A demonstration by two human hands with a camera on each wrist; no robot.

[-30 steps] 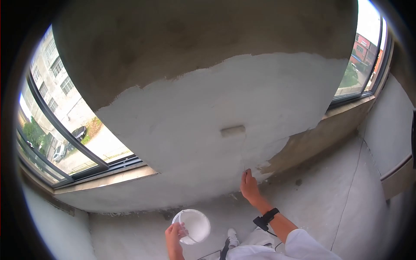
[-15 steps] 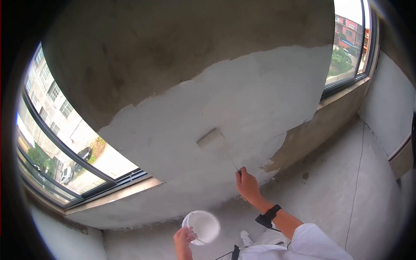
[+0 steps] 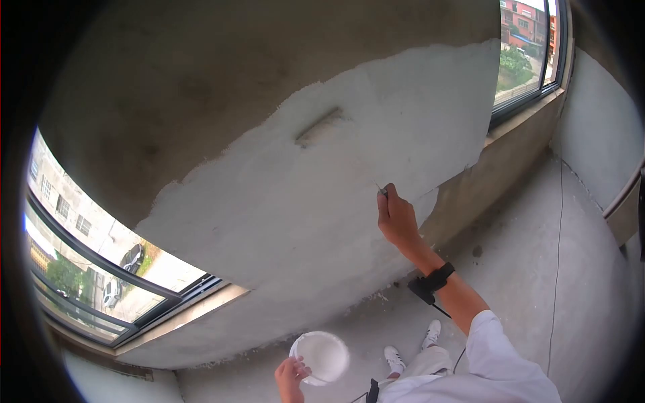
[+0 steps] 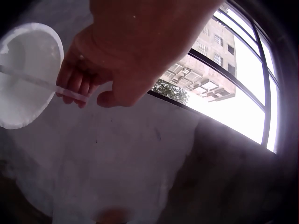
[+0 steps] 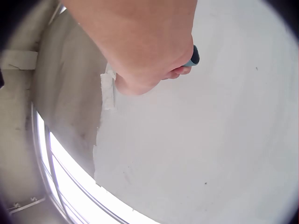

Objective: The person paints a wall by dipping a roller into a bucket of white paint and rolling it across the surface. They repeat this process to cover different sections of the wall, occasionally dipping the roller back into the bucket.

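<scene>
My right hand (image 3: 398,216) grips the handle of a paint roller (image 3: 320,127), its sleeve up on the wall just below the ragged upper edge of the white area. In the right wrist view the blue-green handle end (image 5: 194,56) sticks out of the fist, and the white roller sleeve (image 5: 107,92) shows partly behind the hand. Low in front of my body, my left hand (image 3: 291,378) holds a white bucket (image 3: 339,349) by its bail. The left wrist view shows fingers curled round the pale bail strip (image 4: 42,84), with the bucket tilted beside them.
The wall (image 3: 222,87) is bare grey-brown above and white below. Windows stand at the left (image 3: 154,295) and right (image 3: 524,74). A thin dark cable (image 3: 559,269) crosses the concrete floor (image 3: 510,302). White shoes (image 3: 395,359) show near the bucket.
The roller first swung left and tilted, then moved up the wall toward the white area's upper edge, my right arm reaching higher with it. The left hand still holds the bucket; the head view has shifted.
</scene>
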